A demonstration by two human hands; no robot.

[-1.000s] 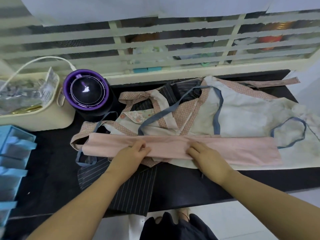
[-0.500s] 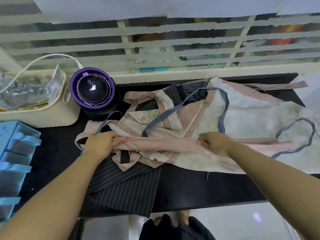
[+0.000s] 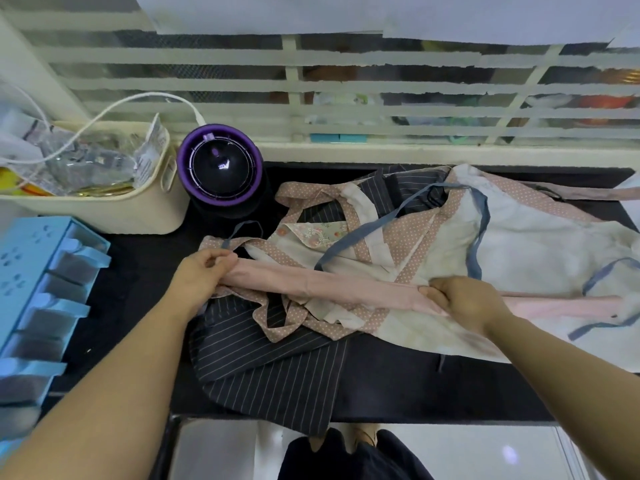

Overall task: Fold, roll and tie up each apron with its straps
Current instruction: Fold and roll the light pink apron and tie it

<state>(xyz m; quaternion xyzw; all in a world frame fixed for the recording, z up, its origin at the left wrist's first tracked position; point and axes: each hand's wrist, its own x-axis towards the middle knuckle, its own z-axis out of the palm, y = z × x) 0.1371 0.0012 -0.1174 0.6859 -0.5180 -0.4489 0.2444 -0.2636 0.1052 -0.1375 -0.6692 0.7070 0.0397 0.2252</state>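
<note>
A pink apron (image 3: 322, 285), folded into a long narrow band, stretches left to right across a heap of other aprons. My left hand (image 3: 201, 275) grips its left end. My right hand (image 3: 460, 299) pinches the band right of its middle, and the pink cloth runs on past it to the right. Beneath lie a cream apron with pink dotted trim and straps (image 3: 408, 244), a pale apron with blue straps (image 3: 540, 251) and a dark pinstriped apron (image 3: 277, 372) that hangs over the front edge.
The black table (image 3: 433, 386) carries a purple-rimmed round device (image 3: 220, 168) at the back left and a cream basket (image 3: 104, 202) full of packets beside it. A blue plastic rack (image 3: 38, 299) stands at the far left. A slatted window runs behind.
The wide pink fold has been narrowed into a slim band. My left hand has slid out to its left end and my right hand has moved right; both now hold the cloth instead of pressing it flat.
</note>
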